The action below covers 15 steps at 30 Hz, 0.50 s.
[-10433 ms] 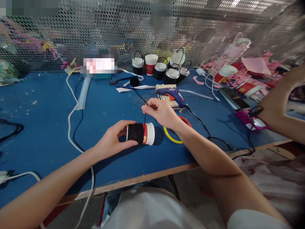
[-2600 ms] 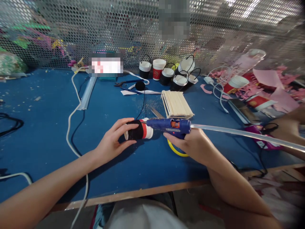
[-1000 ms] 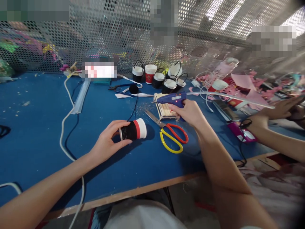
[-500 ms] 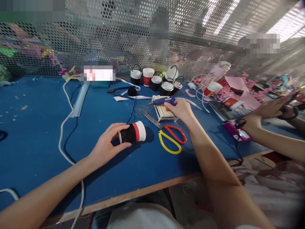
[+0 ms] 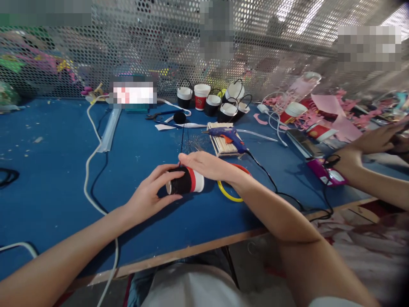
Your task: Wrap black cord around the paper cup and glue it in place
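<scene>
Gripping the cup (image 5: pixel 181 183), tipped sideways at the near centre, the left hand (image 5: pixel 149 192) should steady it while the right hand (image 5: pixel 203 164) beyond, whether pinching I cannot tell, best keeps the black cord (image 5: pixel 182 143) taut from the far black ball (image 5: pixel 179 118)

On the blue tabletop (image 5: pixel 198 226), a black-wound red-and-white paper cup (image 5: pixel 182 182) lies sideways, left of yellow-and-red-handled scissors (image 5: pixel 234 200). Behind these, a blue plastic glue gun (image 5: pixel 235 140) rests on pale wooden sticks (image 5: pixel 220 143); farther back stand black-and-white paper cups (image 5: pixel 228 111), seemingly near the grey perforated screen (image 5: pixel 179 47).
</scene>
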Each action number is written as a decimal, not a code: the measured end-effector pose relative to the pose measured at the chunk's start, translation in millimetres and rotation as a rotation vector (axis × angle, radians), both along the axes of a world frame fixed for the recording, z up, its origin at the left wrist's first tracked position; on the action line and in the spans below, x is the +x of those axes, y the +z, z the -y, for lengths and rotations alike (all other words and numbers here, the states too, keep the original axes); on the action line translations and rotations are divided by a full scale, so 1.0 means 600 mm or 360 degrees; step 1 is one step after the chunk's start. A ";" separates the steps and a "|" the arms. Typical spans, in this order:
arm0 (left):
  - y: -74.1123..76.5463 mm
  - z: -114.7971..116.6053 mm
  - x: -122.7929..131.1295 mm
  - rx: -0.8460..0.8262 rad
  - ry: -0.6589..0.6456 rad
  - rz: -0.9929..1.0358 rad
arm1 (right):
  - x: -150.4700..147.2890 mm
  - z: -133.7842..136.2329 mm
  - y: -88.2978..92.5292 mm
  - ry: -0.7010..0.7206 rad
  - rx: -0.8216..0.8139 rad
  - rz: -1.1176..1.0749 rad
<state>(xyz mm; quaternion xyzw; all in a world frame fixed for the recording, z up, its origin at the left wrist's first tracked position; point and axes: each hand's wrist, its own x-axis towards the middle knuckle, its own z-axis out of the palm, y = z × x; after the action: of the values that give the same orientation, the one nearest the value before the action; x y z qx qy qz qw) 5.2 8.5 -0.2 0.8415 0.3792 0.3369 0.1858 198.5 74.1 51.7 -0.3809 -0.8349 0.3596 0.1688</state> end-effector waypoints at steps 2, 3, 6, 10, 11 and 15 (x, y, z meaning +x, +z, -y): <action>0.001 0.001 0.000 0.0039 -0.0056 -0.0046 | -0.010 -0.002 -0.006 0.0044 -0.0150 -0.0116; 0.001 0.000 0.000 0.0045 -0.0077 -0.0053 | -0.012 -0.002 -0.008 0.0010 -0.0164 -0.0190; -0.001 0.000 0.000 -0.0047 -0.0104 0.0040 | -0.007 0.000 -0.008 -0.0166 -0.0106 -0.0378; -0.003 0.000 0.001 -0.0428 -0.0040 0.0308 | 0.015 0.001 -0.001 -0.0331 -0.0008 -0.0466; -0.003 0.000 0.002 -0.0528 -0.0017 0.0352 | 0.019 0.000 0.000 -0.0371 0.0014 -0.0477; 0.000 0.002 0.007 -0.0787 0.0025 0.0455 | 0.031 -0.003 0.000 -0.0434 0.0055 -0.0508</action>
<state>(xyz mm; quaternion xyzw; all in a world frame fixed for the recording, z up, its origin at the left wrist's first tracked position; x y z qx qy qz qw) 9.2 7.4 0.0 0.7116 0.4262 0.3510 0.4344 217.0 76.1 51.7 -0.4255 -0.7444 0.3748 0.3526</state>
